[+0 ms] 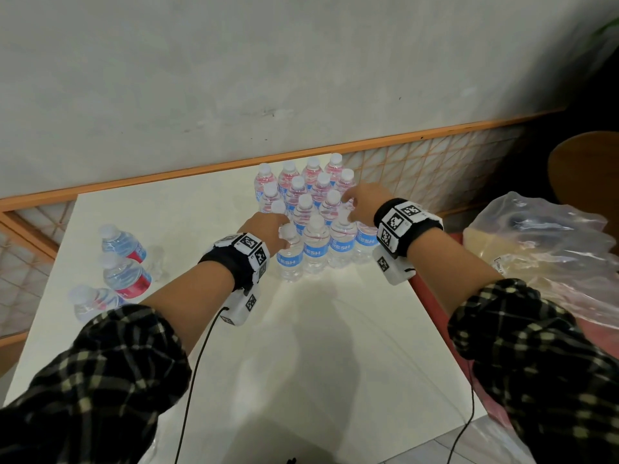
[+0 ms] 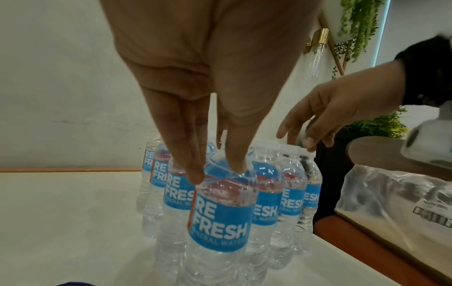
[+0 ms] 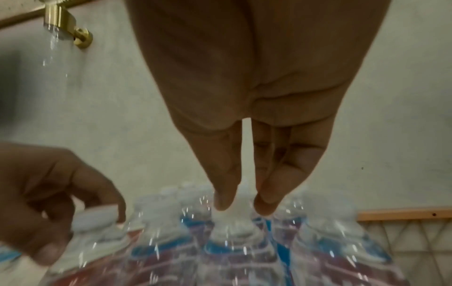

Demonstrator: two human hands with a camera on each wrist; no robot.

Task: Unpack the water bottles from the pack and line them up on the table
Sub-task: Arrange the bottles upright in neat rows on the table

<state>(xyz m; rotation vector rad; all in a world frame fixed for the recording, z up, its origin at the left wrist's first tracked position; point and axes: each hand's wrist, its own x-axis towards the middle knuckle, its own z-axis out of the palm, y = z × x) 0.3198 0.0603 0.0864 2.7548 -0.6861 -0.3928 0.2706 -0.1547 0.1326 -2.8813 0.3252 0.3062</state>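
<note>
Several clear water bottles (image 1: 311, 209) with blue labels and white caps stand bunched at the back of the white table (image 1: 301, 346). My left hand (image 1: 283, 234) grips the top of the front-left bottle (image 1: 290, 259). In the left wrist view its thumb and fingers (image 2: 195, 174) straddle that bottle's (image 2: 220, 218) neck. My right hand (image 1: 348, 209) hovers over the right side of the bunch. In the blurred right wrist view its straight fingertips (image 3: 225, 201) flank a white cap (image 3: 240, 212) without visibly closing on it.
Three more bottles (image 1: 125, 272) with red on their labels sit apart at the table's left side. Crumpled clear plastic wrap (image 1: 542, 249) lies on a red seat to the right. An orange-framed lattice panel (image 1: 418, 162) and a wall run behind the table.
</note>
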